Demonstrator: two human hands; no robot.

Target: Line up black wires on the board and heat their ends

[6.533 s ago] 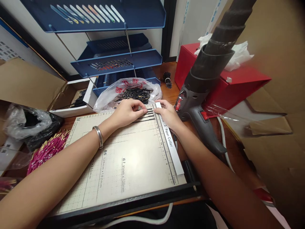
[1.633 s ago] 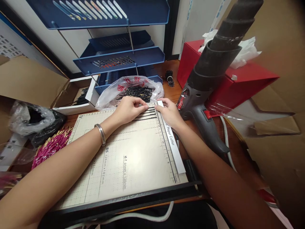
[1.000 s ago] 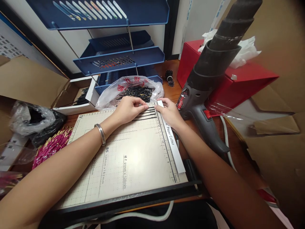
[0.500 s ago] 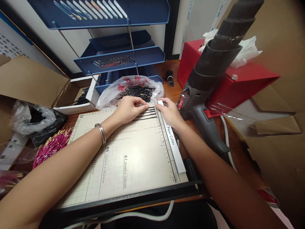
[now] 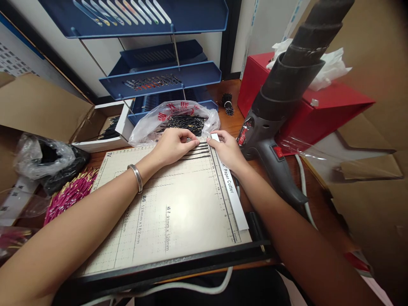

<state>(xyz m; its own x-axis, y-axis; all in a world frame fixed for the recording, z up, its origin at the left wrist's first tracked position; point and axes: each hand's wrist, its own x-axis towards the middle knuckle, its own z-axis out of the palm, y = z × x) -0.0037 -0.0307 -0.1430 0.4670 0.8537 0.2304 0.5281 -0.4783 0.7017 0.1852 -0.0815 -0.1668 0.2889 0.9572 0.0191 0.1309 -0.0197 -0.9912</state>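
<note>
A cream paper cutter (image 5: 191,208) with printed grid lines and rulers lies before me. Several thin black cords (image 5: 200,156) are laid side by side across its upper right part, their ends near the ruler edge. My left hand (image 5: 174,146) rests on the board, thumb and forefinger pinched on one of these cords. At the top of the cutter's white guard strip (image 5: 234,199), my right hand (image 5: 228,151) is closed around the strip's end, thumb on the cord side and fingers beyond. Whether its fingertips also touch a cord end is hidden.
Behind the cutter lies a plastic bag (image 5: 149,125) of black cords, below a blue tiered rack (image 5: 159,80). A heat gun (image 5: 270,123) stands at right, before a red box (image 5: 334,110). Magenta cords with gold ends (image 5: 72,195) lie at left. A white cable (image 5: 191,290) crosses the front.
</note>
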